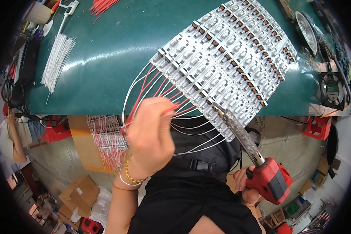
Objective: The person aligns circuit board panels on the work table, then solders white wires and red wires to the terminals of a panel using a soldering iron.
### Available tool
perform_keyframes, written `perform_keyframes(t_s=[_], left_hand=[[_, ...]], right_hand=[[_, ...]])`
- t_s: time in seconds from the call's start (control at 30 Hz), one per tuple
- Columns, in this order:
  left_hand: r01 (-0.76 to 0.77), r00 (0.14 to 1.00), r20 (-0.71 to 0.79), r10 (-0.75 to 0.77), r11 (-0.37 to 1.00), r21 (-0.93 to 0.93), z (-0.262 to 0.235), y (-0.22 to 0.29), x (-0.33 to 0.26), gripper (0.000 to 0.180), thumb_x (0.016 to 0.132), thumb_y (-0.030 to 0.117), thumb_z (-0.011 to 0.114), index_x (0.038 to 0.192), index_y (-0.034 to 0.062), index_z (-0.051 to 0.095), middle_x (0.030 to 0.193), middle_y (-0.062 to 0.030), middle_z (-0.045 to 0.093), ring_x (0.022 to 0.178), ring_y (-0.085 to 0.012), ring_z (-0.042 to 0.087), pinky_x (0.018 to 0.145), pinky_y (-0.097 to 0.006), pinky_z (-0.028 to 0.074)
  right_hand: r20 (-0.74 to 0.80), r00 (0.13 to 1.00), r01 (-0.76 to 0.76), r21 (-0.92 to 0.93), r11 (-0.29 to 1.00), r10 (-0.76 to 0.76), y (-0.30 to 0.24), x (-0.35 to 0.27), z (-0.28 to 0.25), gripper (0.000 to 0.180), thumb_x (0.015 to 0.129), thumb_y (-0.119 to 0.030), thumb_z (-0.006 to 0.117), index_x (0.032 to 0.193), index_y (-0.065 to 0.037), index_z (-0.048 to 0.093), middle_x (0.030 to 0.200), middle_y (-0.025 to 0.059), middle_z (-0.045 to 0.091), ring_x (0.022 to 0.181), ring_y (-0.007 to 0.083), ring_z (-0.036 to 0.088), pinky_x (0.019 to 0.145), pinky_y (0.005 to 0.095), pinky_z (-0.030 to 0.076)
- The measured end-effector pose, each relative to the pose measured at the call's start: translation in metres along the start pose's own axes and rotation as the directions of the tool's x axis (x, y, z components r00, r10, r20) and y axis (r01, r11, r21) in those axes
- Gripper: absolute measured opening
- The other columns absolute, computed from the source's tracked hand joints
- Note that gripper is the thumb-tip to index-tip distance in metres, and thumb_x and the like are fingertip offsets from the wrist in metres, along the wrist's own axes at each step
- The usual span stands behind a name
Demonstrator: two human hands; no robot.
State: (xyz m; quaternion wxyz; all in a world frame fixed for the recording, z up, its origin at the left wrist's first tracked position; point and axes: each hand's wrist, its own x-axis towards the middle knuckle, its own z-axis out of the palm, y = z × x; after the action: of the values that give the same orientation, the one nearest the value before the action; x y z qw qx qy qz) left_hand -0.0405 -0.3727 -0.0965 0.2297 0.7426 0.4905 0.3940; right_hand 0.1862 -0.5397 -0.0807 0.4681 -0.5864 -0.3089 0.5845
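Note:
A large white panel of circuit boards (222, 64) with repeated small parts lies slanted on the green table, its near corner past the table's edge. Red and white wires (142, 87) run from its lower left side. My left hand (150, 136) is closed in a pinch on several short red wires (174, 108) beside that edge. In my right hand (245, 185) is a red and black soldering gun (270, 180). Its dark tip (218, 107) reaches to the panel's lower left edge, near the row of wire joints; whether it touches cannot be made out.
A bundle of white wires (58, 62) lies on the left of the green table (101, 78), red wires (101, 5) at the back. A metal dish (306, 33) and a small fan (332, 89) stand right. Wired boards (109, 140) rest in a box (80, 144) below.

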Motion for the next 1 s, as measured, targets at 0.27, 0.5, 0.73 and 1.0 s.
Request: perform_keyframes(t_s=[0.27,0.5,0.73,1.0], left_hand=[[0.049,0.999,-0.017,-0.051,0.991,-0.127,-0.012,0.014,-0.01,0.008,0.084,-0.002,0.066,0.091,-0.0016,0.063,0.086,-0.0116,0.067,0.056,-0.0147,0.058,0.05,-0.025,0.045],[0.168,0.984,0.08,-0.162,0.983,-0.078,0.011,0.022,-0.001,0.011,0.077,-0.002,0.072,0.081,-0.0001,0.062,0.09,-0.0102,0.059,0.062,-0.0185,0.06,0.053,-0.026,0.048],[0.146,0.987,0.074,-0.14,0.987,-0.071,0.019,0.015,-0.005,0.011,0.077,-0.002,0.071,0.079,0.0003,0.061,0.09,-0.0098,0.059,0.067,-0.0182,0.061,0.055,-0.027,0.05],[0.134,0.989,0.078,-0.129,0.989,-0.059,0.018,0.014,-0.004,0.012,0.078,0.001,0.072,0.079,0.0016,0.06,0.09,-0.0085,0.059,0.065,-0.0179,0.06,0.054,-0.028,0.049]], right_hand=[[0.121,0.904,0.407,0.047,0.912,-0.41,0.027,0.006,-0.01,0.081,0.084,-0.064,0.058,0.13,0.0,0.041,0.052,-0.0039,0.044,0.043,0.0116,0.046,0.046,0.0267,0.039],[0.059,0.982,0.167,0.166,0.972,-0.179,0.013,-0.007,-0.012,0.055,0.074,-0.058,0.075,0.069,-0.005,0.064,0.062,0.0033,0.059,0.06,0.0194,0.059,0.06,0.0327,0.047],[0.081,0.989,-0.117,-0.046,0.992,0.12,0.029,-0.022,-0.034,0.054,0.069,-0.056,0.081,0.065,-0.005,0.062,0.06,-0.0017,0.058,0.051,0.011,0.055,0.046,0.0233,0.038],[-0.056,0.97,0.215,-0.267,0.939,-0.238,0.035,-0.022,-0.025,0.053,0.068,-0.055,0.081,0.067,-0.006,0.063,0.06,0.0002,0.06,0.051,0.0121,0.057,0.048,0.0232,0.041]])
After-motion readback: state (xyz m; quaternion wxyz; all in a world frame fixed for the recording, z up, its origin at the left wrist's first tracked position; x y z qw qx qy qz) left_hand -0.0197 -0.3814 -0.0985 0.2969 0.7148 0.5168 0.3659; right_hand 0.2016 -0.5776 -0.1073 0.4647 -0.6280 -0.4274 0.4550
